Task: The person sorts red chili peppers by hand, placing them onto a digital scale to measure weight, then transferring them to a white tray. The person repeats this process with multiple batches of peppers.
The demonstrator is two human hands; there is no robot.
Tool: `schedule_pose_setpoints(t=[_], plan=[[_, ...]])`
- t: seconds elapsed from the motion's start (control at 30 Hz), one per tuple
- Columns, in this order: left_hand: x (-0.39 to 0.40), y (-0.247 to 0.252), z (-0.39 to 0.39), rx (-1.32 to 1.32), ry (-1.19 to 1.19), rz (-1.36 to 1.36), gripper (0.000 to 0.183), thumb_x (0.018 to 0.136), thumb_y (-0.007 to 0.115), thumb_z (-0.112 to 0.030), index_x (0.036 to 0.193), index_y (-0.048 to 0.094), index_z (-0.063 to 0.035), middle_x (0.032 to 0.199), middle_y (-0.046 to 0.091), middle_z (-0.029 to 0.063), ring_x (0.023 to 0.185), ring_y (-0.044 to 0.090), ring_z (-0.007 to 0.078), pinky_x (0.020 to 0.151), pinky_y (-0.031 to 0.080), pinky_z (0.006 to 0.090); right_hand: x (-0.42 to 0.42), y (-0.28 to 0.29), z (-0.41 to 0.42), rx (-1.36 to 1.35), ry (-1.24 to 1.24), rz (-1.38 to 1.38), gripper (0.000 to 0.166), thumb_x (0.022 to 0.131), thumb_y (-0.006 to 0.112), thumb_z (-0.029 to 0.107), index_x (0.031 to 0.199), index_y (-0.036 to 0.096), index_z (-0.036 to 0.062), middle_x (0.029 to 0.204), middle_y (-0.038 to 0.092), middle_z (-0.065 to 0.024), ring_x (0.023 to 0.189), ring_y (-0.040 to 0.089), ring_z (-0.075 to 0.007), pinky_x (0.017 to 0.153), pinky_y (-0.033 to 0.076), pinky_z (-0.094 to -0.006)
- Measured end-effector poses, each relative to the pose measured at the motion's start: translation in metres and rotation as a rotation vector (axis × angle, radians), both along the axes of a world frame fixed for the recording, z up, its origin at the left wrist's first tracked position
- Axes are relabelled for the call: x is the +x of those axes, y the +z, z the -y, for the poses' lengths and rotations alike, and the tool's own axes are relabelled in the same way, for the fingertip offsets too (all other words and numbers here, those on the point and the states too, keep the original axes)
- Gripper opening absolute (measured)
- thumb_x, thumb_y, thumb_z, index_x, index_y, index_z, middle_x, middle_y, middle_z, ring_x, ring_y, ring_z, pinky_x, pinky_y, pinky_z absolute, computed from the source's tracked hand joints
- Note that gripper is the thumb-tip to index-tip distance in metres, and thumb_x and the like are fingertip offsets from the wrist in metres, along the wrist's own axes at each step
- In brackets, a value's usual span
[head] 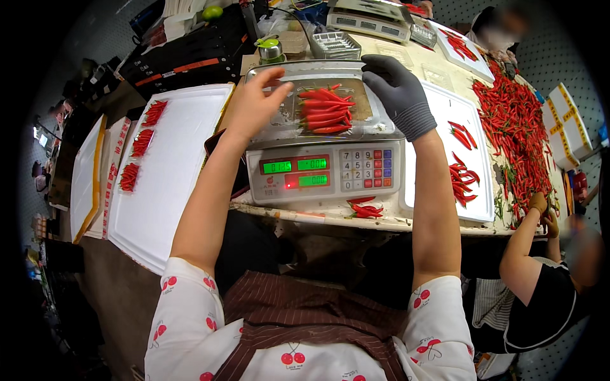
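A clear plastic tray of red chili peppers (326, 109) rests on the steel pan of a digital price scale (324, 171), whose green displays are lit. My left hand (262, 97), bare, is raised over the pan's left side with fingers apart, holding nothing. On the other side, my right hand (398, 93) wears a dark grey knit glove; its fingers are apart beside the pan's right edge, and nothing shows in it. Neither hand touches the peppers. A few loose chilies (366, 210) lie on the table just in front of the scale.
Left is a white foam lid (167, 166) with several packed chilies (142, 143). Right stands a white foam tray (431, 190) with loose peppers, then a large chili heap (514, 128) where a co-worker's hands work. Behind are a second scale (369, 24), stacked clear trays (336, 45) and black crates (186, 57).
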State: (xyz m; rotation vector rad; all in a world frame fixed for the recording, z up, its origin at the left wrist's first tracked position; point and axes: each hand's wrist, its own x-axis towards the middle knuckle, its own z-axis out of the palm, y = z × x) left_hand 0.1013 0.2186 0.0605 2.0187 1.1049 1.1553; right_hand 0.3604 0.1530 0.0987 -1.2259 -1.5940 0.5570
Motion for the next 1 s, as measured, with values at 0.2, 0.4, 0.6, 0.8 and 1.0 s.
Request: schedule_pose_setpoints(t=[0.2,0.4,0.6,0.8,1.0], plan=[[0.031,0.005,0.006,0.091,-0.031,-0.359,0.047,0.087,0.065,-0.029,0.122,0.056,0.0003,0.117,0.061,0.0174,0.107,0.059,0.0272,0.090,0.046,0.0343,-0.005,-0.023,-0.003,0.067,-0.079,0.186,0.024,0.085,0.067,0.013,0.107,0.064,0.0036,0.096,0.067,-0.0079,0.087,0.065,-0.0139,0.080,0.051,-0.0257],[0.032,0.001,0.014,0.078,-0.085,-0.325,0.041,0.084,0.066,-0.021,0.119,0.058,0.0008,0.110,0.064,0.0172,0.100,0.062,0.0268,0.088,0.047,0.0346,-0.017,-0.041,-0.019,0.187,-0.136,0.391,0.026,0.080,0.066,0.028,0.094,0.069,0.0068,0.085,0.066,-0.0139,0.092,0.059,-0.0311,0.085,0.047,-0.0373],[0.031,-0.009,0.016,0.131,-0.048,-0.217,0.041,0.080,0.068,-0.013,0.118,0.059,-0.0017,0.107,0.065,0.0150,0.099,0.062,0.0272,0.089,0.047,0.0344,-0.035,-0.026,-0.023,0.111,-0.098,0.552,0.025,0.081,0.063,0.026,0.098,0.069,0.0083,0.091,0.067,-0.0152,0.088,0.062,-0.0322,0.081,0.048,-0.0388],[0.032,-0.009,0.019,0.269,-0.095,-0.217,0.033,0.080,0.069,-0.012,0.110,0.062,-0.0005,0.106,0.065,0.0150,0.102,0.061,0.0279,0.088,0.047,0.0346,-0.033,-0.038,-0.036,-0.044,-0.046,0.505,0.023,0.080,0.062,0.020,0.099,0.068,0.0069,0.093,0.067,-0.0157,0.087,0.063,-0.0313,0.080,0.050,-0.0387],[0.027,-0.002,0.019,0.450,-0.104,-0.190,0.023,0.081,0.067,-0.010,0.103,0.065,-0.0015,0.108,0.065,0.0124,0.103,0.060,0.0260,0.090,0.045,0.0338,-0.010,-0.005,-0.028,0.199,-0.161,0.033,0.028,0.081,0.065,0.019,0.105,0.066,0.0046,0.093,0.069,-0.0139,0.081,0.067,-0.0192,0.074,0.053,-0.0310]])
